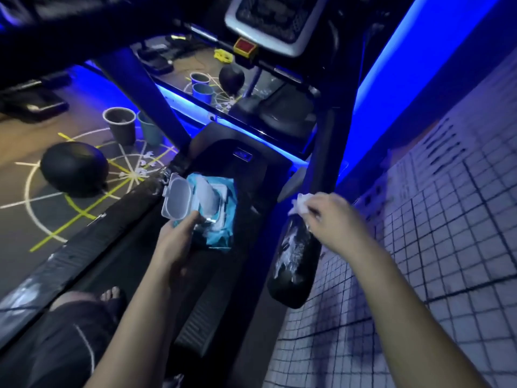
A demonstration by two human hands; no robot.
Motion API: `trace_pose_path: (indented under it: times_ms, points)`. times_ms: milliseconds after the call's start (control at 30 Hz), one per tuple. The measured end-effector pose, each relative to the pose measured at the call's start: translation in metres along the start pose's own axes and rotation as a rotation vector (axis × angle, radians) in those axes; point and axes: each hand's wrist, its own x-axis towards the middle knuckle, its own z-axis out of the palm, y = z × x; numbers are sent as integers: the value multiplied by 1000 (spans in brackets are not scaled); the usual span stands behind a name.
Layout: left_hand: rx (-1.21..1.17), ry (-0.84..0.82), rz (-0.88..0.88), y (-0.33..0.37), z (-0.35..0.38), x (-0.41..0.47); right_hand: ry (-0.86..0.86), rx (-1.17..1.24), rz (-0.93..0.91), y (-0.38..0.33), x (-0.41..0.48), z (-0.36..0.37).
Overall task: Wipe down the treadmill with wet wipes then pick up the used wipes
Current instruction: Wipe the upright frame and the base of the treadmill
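Note:
I stand on a dark treadmill (pixel 246 169) lit by blue light. My left hand (pixel 179 239) grips a blue pack of wet wipes (pixel 215 208) over the belt; its clear lid stands open and a white wipe sticks out of the opening. My right hand (pixel 333 219) pinches a crumpled white wipe (pixel 300 203) against the upper end of the right handrail (pixel 293 256), whose black padding is worn and flaked white. The console (pixel 277 21) with a red stop button sits at the top of the view.
A white tiled wall (pixel 436 247) runs close along the right. On the floor to the left lie a black ball (pixel 74 168) and two cups (pixel 120 124) on taped lines. The left handrail (pixel 92 236) slants across. A mirror ahead repeats the scene.

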Motion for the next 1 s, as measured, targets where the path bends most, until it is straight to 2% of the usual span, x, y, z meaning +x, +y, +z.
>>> trace_pose_path:
  times_ms: [267,333,433,467,600,700,833,1000]
  points:
    - [-93,-26,-47,-9,9,-5,-411,99,81,7,-24,-31]
    - [-123,-27,-59,-8,11,-10,-334,150,106,6,-20,-41]
    - [-149,-44,-48,-2,12,-12,-87,63,79,3,-3,-35]
    - [-147,-44,-40,-1,11,-12,-82,26,44,3,3,-27]
    - [-135,-39,-17,3,10,-10,-288,87,-16,19,5,16]
    - [-153,-31,-8,1,9,-6,-278,182,-51,26,5,20]
    - [-151,-29,-19,-3,14,-9,-320,152,-84,29,11,10]
    - [-175,-53,-41,-5,15,-11,-257,236,-139,20,-14,9]
